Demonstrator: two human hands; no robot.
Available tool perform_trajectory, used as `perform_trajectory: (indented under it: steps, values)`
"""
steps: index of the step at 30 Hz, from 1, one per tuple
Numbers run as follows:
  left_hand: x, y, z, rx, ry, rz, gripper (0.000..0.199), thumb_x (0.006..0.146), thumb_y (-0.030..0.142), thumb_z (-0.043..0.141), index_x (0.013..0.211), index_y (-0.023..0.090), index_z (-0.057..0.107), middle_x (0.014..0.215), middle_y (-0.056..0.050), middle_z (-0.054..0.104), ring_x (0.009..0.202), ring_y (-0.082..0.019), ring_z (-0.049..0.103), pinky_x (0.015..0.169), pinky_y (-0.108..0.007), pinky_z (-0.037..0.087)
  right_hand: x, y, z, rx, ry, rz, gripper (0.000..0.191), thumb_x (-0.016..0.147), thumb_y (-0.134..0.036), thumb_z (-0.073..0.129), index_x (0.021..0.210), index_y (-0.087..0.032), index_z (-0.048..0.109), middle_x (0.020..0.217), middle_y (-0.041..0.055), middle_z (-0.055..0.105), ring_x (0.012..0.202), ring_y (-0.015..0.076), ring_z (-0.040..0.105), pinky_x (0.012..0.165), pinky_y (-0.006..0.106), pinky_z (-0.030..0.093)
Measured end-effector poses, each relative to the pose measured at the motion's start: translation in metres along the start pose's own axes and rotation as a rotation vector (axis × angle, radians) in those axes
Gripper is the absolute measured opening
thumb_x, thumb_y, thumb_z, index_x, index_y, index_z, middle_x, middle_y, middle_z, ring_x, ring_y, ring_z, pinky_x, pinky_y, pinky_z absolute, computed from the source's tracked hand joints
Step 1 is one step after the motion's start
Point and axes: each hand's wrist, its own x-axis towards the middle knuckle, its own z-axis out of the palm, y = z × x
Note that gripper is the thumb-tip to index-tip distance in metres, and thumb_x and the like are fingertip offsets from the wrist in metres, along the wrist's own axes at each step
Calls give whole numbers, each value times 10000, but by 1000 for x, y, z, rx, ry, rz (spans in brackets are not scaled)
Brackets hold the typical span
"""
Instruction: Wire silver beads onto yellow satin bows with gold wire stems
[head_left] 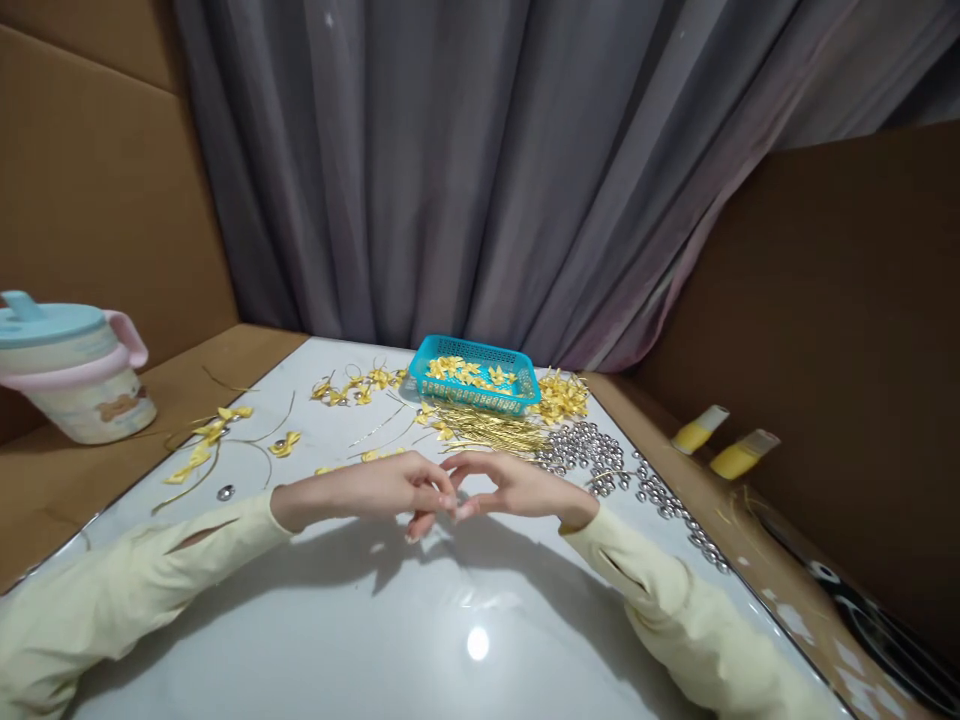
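My left hand [405, 488] and my right hand [501, 484] meet fingertip to fingertip above the middle of the white tabletop [360, 620]. Both have thumb and fingers pinched together, and whatever is between them is too small to make out. Behind them lies a bundle of gold wires [491, 430], with a pile of silver beads [585, 450] to its right. A blue-green basket [474, 350] holding yellow bows [457, 371] stands farther back.
Yellow bows with wires [202, 445] and one silver bead [226, 493] lie at the left. A lidded cup [82, 385] stands far left; two yellow-filled containers [745, 455] lie right. A grey curtain [435, 170] hangs behind.
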Motion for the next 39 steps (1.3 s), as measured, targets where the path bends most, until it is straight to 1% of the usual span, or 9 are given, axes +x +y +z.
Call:
perform_trajectory:
  steps: [4,12,16,20,24,27,31,34,39]
  values:
    - [-11,6,-21,76,46,-12,245,870,356,472,869,184,647,505,43,537,519,-121,446,555,-222,336,3,-6,-3,140,-33,74,374,820,-485,586,849,-120,658,551,-29,565,541,97,535,604,243,442]
    - [-37,-18,-23,67,7,-130,239,875,338,455,845,166,618,551,17,616,598,-146,567,629,-238,403,-22,-5,1,268,-78,257,368,732,-473,674,750,-110,619,516,-40,533,374,39,403,373,181,305]
    - [-34,-33,-15,104,-70,-141,274,801,338,576,1022,178,596,953,-70,698,897,-211,627,792,-304,447,-17,-11,15,297,-100,272,335,740,-446,666,727,-115,613,532,-37,539,375,30,391,369,175,281]
    - [-16,-25,-2,41,-43,-7,603,686,380,730,1222,246,487,1318,-82,510,1199,-255,469,969,-353,370,0,-16,18,295,-164,258,254,768,-368,645,727,-120,615,534,-35,551,378,28,389,385,172,302]
    - [9,-11,13,-266,-270,178,249,842,340,575,1019,166,563,811,-35,633,762,-157,605,709,-261,463,4,-20,13,218,-131,256,147,762,-265,615,706,-131,596,523,-37,549,390,41,425,374,155,321]
    - [19,-11,18,-257,-288,143,182,892,322,500,934,156,562,596,41,499,479,-74,398,489,-186,326,-10,-21,13,150,-46,302,110,767,-229,593,706,-138,580,522,-33,555,387,52,460,376,152,343]
    - [19,-15,18,-196,-348,70,204,903,329,463,902,165,585,571,57,428,497,-78,356,493,-183,282,-36,-19,30,-20,147,324,143,810,-208,545,691,-140,585,525,-19,564,391,65,462,401,168,356]
    - [17,-9,21,-92,-358,16,227,859,387,529,941,181,581,669,28,553,590,-103,461,548,-189,335,-49,-20,50,-248,270,222,165,793,-70,495,729,-144,629,545,-5,597,461,86,500,476,181,359]
    - [23,3,32,-157,-377,75,211,879,361,495,914,165,564,610,38,509,575,-106,464,569,-201,366,-61,-28,70,-272,296,130,227,825,-37,417,912,-174,575,762,37,685,584,116,594,549,186,396]
